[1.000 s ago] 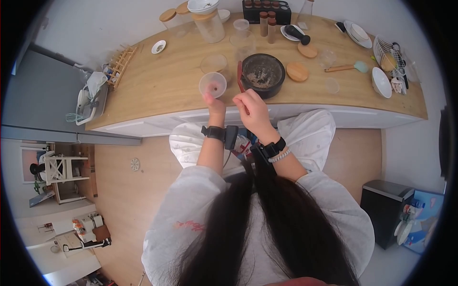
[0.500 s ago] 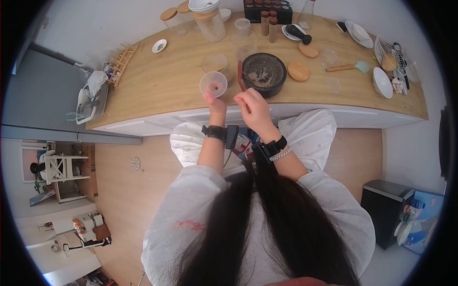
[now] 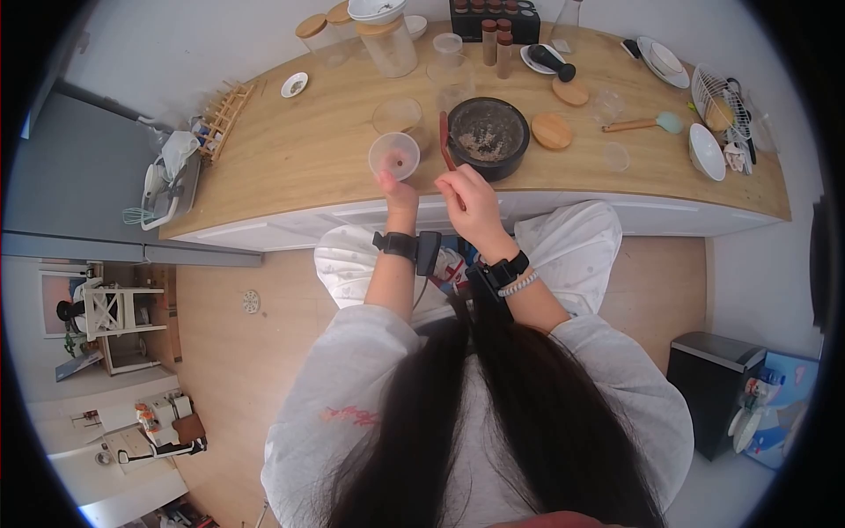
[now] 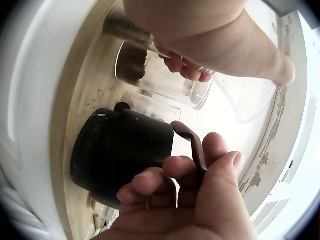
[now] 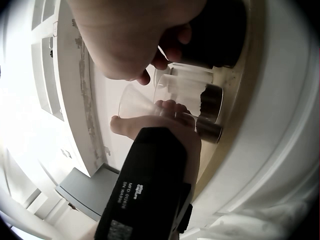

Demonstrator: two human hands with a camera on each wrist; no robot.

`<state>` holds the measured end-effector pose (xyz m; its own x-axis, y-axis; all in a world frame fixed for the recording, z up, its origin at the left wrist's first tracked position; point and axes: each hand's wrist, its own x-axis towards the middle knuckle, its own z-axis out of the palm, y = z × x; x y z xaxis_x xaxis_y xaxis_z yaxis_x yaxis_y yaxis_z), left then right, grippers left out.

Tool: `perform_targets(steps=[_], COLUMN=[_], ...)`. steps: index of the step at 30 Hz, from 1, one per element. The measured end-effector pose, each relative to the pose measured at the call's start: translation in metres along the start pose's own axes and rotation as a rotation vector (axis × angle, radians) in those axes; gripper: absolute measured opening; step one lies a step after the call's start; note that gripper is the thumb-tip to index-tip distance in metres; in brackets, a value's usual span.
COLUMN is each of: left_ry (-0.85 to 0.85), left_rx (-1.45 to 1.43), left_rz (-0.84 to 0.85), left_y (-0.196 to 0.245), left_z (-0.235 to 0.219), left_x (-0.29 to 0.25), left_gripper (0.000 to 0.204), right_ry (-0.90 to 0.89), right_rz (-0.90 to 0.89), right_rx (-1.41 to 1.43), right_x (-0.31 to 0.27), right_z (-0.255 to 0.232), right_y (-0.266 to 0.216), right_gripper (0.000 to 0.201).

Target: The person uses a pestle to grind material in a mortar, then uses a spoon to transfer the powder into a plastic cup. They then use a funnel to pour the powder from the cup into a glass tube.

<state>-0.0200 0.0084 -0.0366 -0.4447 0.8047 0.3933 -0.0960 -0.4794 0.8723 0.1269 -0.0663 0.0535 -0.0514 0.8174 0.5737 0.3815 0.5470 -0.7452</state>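
Note:
In the head view my left hand (image 3: 399,195) holds a clear plastic funnel (image 3: 393,157) by its narrow end, wide mouth up, with a dark speck inside. The right wrist view shows a glass tube (image 5: 209,129) with brown powder under the funnel, the left fingers curled around its upper part. My right hand (image 3: 473,201) pinches the handle of a thin red-brown spoon (image 3: 444,141). Its far end is right at the left rim of a black mortar (image 3: 519,151), which has crumbly brown powder (image 3: 482,146) on the bottom.
Behind the funnel stands a clear glass jar (image 3: 396,113) with brown powder. Wooden lids (image 3: 551,132), corked tubes (image 3: 503,57), a black pestle (image 3: 550,62) and a spatula (image 3: 640,125) lie farther back and right. A wooden rack (image 3: 224,121) stands at the left end.

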Motion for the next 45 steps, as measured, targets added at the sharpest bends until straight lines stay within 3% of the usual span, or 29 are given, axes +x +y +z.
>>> perform_targets(steps=[16, 22, 45], left_ry=[-0.011, -0.022, 0.005], left_rx=[0.000, 0.015, -0.015], left_rz=[0.020, 0.029, -0.025], left_y=[0.001, 0.001, 0.006], left_z=[0.000, -0.002, 0.000], left_x=[0.000, 0.000, -0.002], left_gripper=[0.080, 0.080, 0.080], right_ry=[0.035, 0.148, 0.023], right_rz=[0.005, 0.136, 0.024], right_rx=[0.021, 0.018, 0.054], right_x=[-0.001, -0.003, -0.002], right_z=[0.000, -0.001, 0.000], right_y=[0.004, 0.011, 0.001], right_gripper=[0.003, 0.005, 0.004])
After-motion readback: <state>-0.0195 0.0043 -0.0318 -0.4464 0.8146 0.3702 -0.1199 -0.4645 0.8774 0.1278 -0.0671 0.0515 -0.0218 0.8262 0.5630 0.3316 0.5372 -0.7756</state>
